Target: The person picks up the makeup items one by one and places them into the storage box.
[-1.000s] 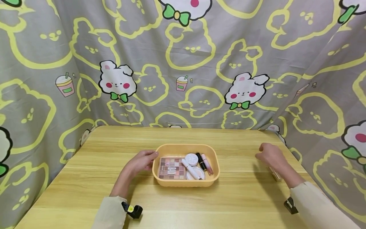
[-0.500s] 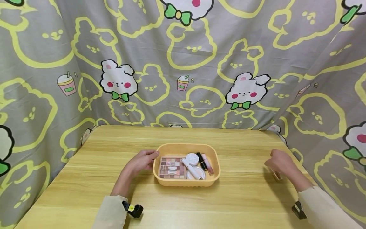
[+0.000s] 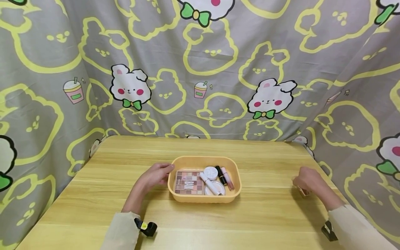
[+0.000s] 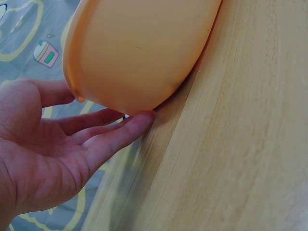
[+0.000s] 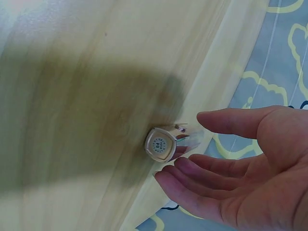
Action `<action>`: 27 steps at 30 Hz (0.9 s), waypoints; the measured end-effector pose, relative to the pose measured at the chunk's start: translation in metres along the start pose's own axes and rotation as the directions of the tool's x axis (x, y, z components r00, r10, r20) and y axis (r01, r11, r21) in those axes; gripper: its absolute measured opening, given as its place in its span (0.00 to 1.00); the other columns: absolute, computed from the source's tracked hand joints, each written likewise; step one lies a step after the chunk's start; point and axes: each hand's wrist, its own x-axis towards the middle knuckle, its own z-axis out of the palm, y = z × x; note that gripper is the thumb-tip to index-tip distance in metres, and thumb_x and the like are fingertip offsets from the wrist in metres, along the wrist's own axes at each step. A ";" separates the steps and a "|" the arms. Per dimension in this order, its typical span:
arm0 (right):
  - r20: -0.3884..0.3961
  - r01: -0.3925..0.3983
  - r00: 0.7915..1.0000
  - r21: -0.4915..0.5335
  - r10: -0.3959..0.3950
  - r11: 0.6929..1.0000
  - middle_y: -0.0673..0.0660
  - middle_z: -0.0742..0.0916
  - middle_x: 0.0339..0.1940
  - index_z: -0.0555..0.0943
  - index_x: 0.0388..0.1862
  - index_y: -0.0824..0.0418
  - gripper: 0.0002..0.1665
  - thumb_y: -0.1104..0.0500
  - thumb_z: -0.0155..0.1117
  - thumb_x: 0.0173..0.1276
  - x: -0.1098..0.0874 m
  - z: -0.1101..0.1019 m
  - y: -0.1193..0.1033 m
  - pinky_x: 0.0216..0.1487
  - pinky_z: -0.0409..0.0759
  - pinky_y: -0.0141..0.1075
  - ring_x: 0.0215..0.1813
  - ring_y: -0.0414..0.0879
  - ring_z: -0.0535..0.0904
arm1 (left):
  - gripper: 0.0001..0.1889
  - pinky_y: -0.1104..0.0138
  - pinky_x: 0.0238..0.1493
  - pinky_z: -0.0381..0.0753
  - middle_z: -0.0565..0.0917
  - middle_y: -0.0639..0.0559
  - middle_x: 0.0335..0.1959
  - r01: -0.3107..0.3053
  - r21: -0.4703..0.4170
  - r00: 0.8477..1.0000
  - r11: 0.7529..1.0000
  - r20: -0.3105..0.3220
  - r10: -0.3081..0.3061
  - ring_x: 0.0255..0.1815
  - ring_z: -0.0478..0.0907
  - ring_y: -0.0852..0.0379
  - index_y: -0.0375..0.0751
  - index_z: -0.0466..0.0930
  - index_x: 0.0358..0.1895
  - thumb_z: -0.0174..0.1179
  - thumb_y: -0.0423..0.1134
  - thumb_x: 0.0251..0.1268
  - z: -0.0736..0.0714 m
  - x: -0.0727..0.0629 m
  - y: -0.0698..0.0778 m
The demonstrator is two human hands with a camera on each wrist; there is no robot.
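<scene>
A yellow plastic basket (image 3: 204, 199) sits mid-table. My left hand (image 3: 153, 175) is at its left end, thumb at the rim and fingertips against the lower outer wall (image 4: 144, 53). Inside lie an eyeshadow palette (image 3: 188, 183), a white tube (image 3: 210, 184), a round white compact (image 3: 210, 173), a second round compact (image 3: 221, 187), a black tube (image 3: 220, 175) and a pink lip gloss (image 3: 227, 178). At the right, my right hand (image 3: 309, 180) is over a lipstick (image 5: 161, 144) with a labelled base and clear body; its thumb and fingers are spread around it, thumb apart.
The wooden table (image 3: 200, 225) reaches back to a patterned curtain (image 3: 175, 86), which also hangs along the left and right sides. A black wrist camera (image 3: 148, 228) is strapped at the left sleeve, another camera (image 3: 329, 231) at the right.
My right hand has moved to the right and nearer the front, staying over the lipstick. My left hand remains at the basket, whose contents look the same. The view has shifted slightly.
</scene>
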 end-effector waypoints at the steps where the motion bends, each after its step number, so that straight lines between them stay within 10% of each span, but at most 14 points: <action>1: -0.001 0.000 1.000 0.002 0.000 1.000 0.52 0.77 0.05 0.77 0.09 0.62 0.18 0.62 0.53 0.57 0.000 0.001 0.001 0.22 0.70 0.36 0.12 0.46 0.75 | 0.30 0.55 0.55 0.85 0.80 0.33 0.63 -0.001 -0.002 1.000 1.000 0.000 0.001 0.61 0.82 0.44 0.27 0.65 0.73 0.47 0.49 0.81 0.000 0.000 0.000; 27: 0.021 -0.011 1.000 -0.002 0.011 1.000 0.51 0.75 0.07 0.76 0.07 0.62 0.28 0.57 0.50 0.69 -0.003 0.008 0.007 0.21 0.70 0.37 0.13 0.47 0.73 | 0.29 0.55 0.53 0.86 0.81 0.33 0.62 0.001 -0.004 1.000 1.000 -0.002 -0.001 0.58 0.83 0.44 0.27 0.66 0.72 0.48 0.48 0.81 0.000 0.000 0.001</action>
